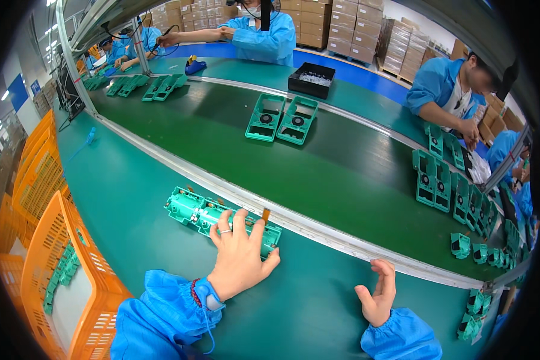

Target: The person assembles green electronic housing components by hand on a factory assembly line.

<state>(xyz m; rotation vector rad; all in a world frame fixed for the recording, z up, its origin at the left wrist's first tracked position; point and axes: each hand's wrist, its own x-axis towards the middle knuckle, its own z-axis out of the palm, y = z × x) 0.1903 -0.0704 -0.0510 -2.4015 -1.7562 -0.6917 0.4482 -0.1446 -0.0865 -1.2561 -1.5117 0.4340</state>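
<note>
A row of small green plastic housings (186,206) with copper-coloured tabs sits on the bench, close to the metal rail. My left hand (238,258) is over the right part of this row, its fingers bent across the housings and its thumb at their right end; it grips them from above. The palm hides some of the near side. A brown tab (266,215) sticks up beyond the fingers. Off to the right, my right hand (378,295) hovers above the bench with thumb and fingers apart, holding nothing.
Past the metal rail (342,245) runs a green conveyor belt (222,144) carrying green casings (297,120). Orange crates (72,240) stand at the left. A black bin (312,80) is across the belt, where co-workers (444,96) in blue work. More green parts (475,312) lie far right.
</note>
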